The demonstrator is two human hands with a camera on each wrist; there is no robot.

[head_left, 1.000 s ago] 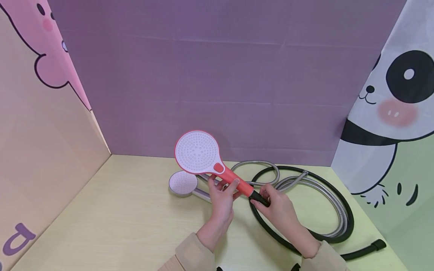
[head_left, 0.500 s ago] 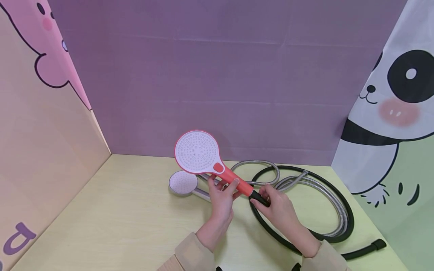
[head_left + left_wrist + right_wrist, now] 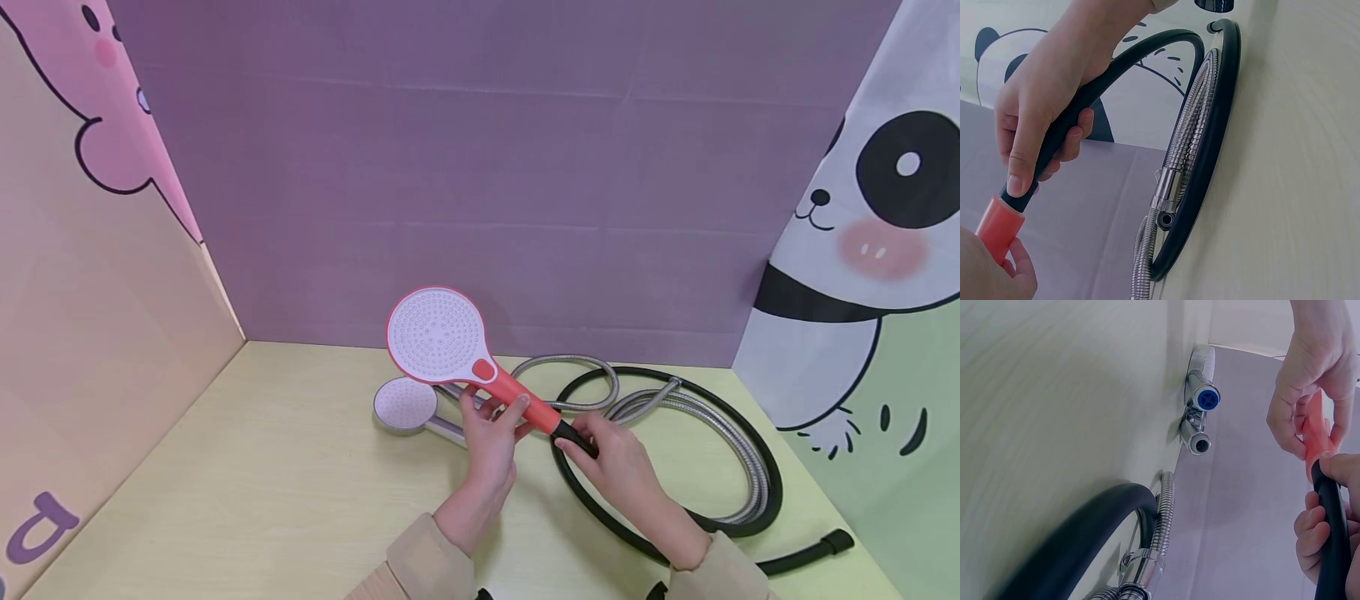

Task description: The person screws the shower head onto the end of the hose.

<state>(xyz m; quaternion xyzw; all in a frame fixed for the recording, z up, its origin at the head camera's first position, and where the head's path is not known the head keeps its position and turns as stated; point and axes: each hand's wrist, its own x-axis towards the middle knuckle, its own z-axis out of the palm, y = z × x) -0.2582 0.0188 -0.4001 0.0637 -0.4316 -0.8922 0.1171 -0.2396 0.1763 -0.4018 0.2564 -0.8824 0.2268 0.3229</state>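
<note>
Currently, the left hand (image 3: 489, 442) is gripping the red shower head (image 3: 483, 371), angled above it; the right hand (image 3: 617, 458) is gripping black hose (image 3: 576, 439).

Pale tabletop (image 3: 300, 500): near the back edge, a silver shower head (image 3: 405, 406); toward the right edge, 1 looped black hose (image 3: 776, 492) with coiled metal hose (image 3: 746, 450) partly within.

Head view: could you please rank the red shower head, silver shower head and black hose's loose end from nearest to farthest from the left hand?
1. Red shower head, held in the left hand.
2. Silver shower head, left of that hand.
3. Black hose's loose end, far right.
</note>
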